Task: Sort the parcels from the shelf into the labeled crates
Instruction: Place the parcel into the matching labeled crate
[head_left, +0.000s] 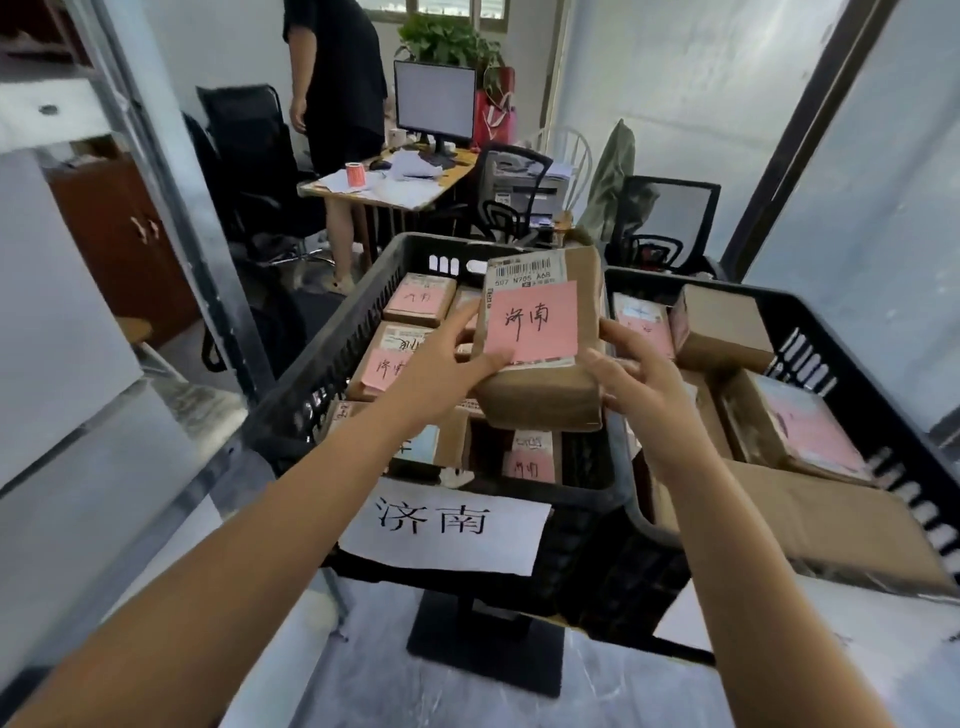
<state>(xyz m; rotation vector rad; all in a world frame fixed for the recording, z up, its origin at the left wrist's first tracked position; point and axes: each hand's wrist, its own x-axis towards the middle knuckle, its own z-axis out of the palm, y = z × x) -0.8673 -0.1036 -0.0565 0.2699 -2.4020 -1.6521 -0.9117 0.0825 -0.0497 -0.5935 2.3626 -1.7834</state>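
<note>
I hold a brown cardboard parcel (545, 384) with a pink handwritten note and a barcode label above the left black crate (311, 364). My left hand (447, 364) grips its left side, thumb on the pink note. My right hand (639, 384) grips its right side with curled fingers. The left crate carries a white paper label (441, 525) whose characters match the note. Inside it lie several brown parcels with pink notes (418, 299). The right black crate (810, 358) holds more parcels (724, 327).
A metal shelf frame (171, 197) stands at the left. Behind the crates are a desk (384, 187) with a monitor, black office chairs (244, 156), and a person in black (337, 93) standing by the desk. A black stand base (485, 644) sits below the crates.
</note>
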